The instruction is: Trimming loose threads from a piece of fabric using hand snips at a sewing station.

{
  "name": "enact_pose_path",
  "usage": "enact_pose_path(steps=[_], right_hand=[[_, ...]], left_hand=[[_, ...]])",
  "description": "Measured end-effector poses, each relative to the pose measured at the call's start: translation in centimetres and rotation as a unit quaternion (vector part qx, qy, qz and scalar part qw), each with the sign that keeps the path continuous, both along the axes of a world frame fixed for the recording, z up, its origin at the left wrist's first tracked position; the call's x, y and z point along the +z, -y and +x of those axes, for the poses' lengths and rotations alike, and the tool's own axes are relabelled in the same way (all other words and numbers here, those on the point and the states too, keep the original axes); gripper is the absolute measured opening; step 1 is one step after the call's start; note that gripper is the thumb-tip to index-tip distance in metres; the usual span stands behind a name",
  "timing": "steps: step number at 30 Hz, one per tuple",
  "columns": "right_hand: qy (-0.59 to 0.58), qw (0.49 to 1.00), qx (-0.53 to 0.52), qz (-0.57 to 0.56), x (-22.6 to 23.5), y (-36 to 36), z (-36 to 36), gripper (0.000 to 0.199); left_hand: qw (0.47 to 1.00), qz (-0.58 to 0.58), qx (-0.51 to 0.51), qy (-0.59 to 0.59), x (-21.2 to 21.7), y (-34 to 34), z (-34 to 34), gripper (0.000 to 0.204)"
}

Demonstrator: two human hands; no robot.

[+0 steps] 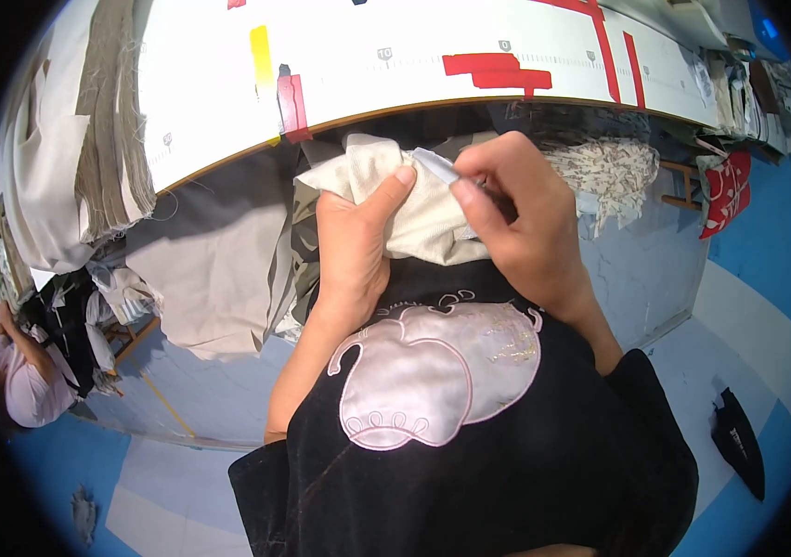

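Note:
A piece of cream ribbed cloth is bunched up in front of my chest, just below the table edge. My left hand is closed on it, the thumb pressing the cloth's upper part. My right hand pinches a small flat silvery tool with a tapered, blade-like shape. The tool's tip lies against the cloth, close to my left thumb. My right fingers hide the tool's other end, so its exact kind cannot be made out. Camouflage-patterned cloth hangs behind my left hand.
A white table with a printed scale and red and yellow tape runs across the far side. Layered beige and brown cloth drapes over its left end. Grey cloth and patterned cloth hang below. Another person is at far left.

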State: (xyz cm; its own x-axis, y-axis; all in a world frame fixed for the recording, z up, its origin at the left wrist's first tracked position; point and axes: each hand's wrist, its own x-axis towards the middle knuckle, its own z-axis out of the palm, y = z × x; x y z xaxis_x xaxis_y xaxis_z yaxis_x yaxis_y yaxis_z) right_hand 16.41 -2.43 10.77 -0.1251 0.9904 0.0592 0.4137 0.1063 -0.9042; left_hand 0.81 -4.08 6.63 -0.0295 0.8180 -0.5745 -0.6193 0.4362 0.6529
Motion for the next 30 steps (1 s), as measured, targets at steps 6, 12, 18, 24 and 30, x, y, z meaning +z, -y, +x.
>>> enact_pose_path(steps=[6, 12, 18, 24, 30], right_hand=[[0.103, 0.991, 0.068, 0.044, -0.6, -0.2, 1.2, 0.012], [0.103, 0.992, 0.065, 0.038, -1.0, -0.1, 1.4, 0.011], [0.096, 0.992, 0.073, 0.023, -1.0, 0.1, 1.5, 0.012], [0.094, 0.992, 0.074, 0.035, -1.4, -0.1, 1.4, 0.012], [0.092, 0.993, 0.070, 0.029, -1.8, -0.1, 1.1, 0.011]], left_hand=[[1.000, 0.000, -0.005, -0.008, 0.0, -0.3, 0.4, 0.019], [1.000, 0.001, -0.001, -0.011, -0.2, 0.1, 0.3, 0.019], [1.000, -0.003, -0.002, -0.012, -0.2, 0.3, 0.3, 0.019], [1.000, 0.002, -0.010, -0.011, 0.0, 0.1, 0.3, 0.019], [1.000, 0.004, -0.004, -0.011, 0.2, 0.1, 0.4, 0.018]])
